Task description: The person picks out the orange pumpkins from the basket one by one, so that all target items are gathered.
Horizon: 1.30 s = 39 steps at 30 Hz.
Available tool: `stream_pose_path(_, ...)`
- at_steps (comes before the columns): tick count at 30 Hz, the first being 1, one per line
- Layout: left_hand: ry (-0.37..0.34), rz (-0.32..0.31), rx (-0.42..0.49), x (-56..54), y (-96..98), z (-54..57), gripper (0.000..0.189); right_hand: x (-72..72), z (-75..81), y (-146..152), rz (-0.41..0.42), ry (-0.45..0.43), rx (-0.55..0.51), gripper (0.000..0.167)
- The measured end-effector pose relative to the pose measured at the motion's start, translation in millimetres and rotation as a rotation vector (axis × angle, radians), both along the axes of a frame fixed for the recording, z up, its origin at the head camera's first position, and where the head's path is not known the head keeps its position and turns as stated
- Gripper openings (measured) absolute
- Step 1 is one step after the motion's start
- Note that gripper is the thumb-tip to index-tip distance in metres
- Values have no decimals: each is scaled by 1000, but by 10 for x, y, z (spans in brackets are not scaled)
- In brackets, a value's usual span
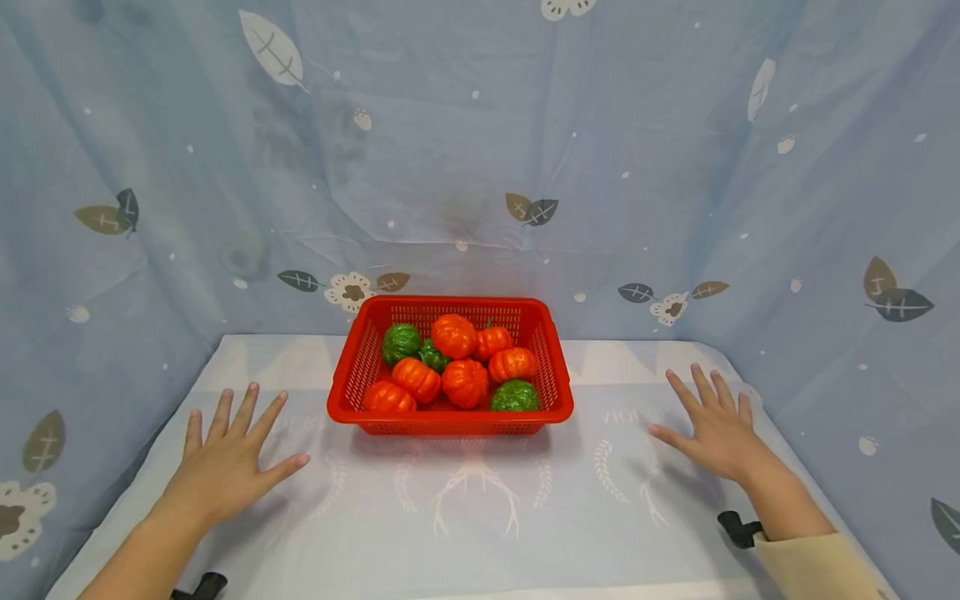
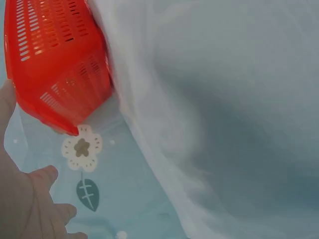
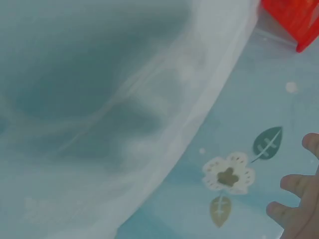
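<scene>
A: Where does the basket [image 1: 450, 417] lie relative to the hands?

B: Between them, and a little farther from the person. The left hand [image 1: 225, 471] is in front of the basket and to its left. The right hand [image 1: 723, 435] is to its right, fingertips roughly alongside the basket. Both are well apart from it.

A: And the fingers?

B: Spread on both hands, backs up, thumbs pointing in toward the basket.

A: Do the palms rest on the table [image 1: 472, 554]?

B: I can't tell. Shadows fall on it near both hands.

A: What's in the basket?

B: Orange pumpkins [image 1: 465, 383], mostly bunched around its middle, one at its front left. Of the green pumpkins [image 1: 515, 396], one sits at its front right, one at its back left, and a smaller one is just beside that.

A: Behind the basket?

B: A blue cloth [image 1: 442, 150] printed with leaves and flowers.
</scene>
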State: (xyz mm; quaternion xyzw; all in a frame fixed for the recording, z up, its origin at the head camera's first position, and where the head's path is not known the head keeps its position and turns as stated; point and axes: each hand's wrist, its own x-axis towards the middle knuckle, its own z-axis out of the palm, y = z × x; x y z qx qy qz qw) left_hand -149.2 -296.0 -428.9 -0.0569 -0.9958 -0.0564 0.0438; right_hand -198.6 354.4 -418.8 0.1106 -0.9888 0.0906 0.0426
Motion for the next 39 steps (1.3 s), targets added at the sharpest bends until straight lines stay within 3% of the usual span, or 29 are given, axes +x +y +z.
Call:
stream_pose_path(12, 0, -29, 17, -31, 207, 119, 102, -56, 121, -375, 88, 54, -47, 93)
stream_pose_path(21, 30, -72, 87, -112, 378, 170, 101, -183, 150, -676, 133, 81, -105, 90)
stream_pose_path(31, 45, -139, 174, -261, 550, 189, 97, -298, 174, -1027, 178, 113, -180, 83)
stream_pose_path(39, 107, -180, 272, -396, 661, 177, 88, -418, 189, -1293, 229, 149, -249, 76)
